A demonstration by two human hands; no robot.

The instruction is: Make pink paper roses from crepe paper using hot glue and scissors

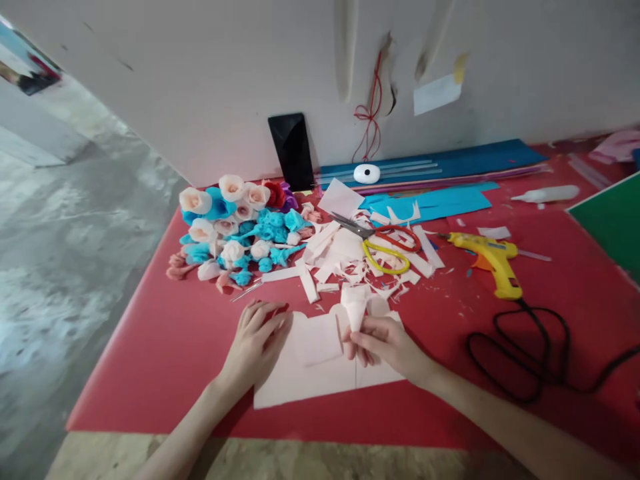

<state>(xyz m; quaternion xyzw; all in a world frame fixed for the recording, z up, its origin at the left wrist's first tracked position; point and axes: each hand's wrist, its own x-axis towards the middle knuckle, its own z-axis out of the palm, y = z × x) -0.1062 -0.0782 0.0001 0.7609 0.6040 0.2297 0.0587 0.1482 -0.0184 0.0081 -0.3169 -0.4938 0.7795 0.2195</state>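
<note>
My right hand (383, 341) pinches the narrow base of a white paper flower (355, 301), whose wider end points up and away from me. Under it lies a large sheet of pale paper (283, 383) with a scalloped far edge, and a smaller square piece (320, 341) rests on that sheet. Over the sheet's left edge, my left hand (257, 337) lies palm down with its fingers stretched out and holds nothing. White paper scraps (333, 250) are heaped just beyond both hands. Scissors with red and yellow handles (385, 257) lie on the heap, blades apart.
Finished paper flowers (233, 250) in white, blue and red cluster at the left. At the right are a yellow glue gun (493, 257), its looping black cord (545, 333) and a white bottle (547, 194). A phone (293, 150) leans on the wall behind the red table (165, 373).
</note>
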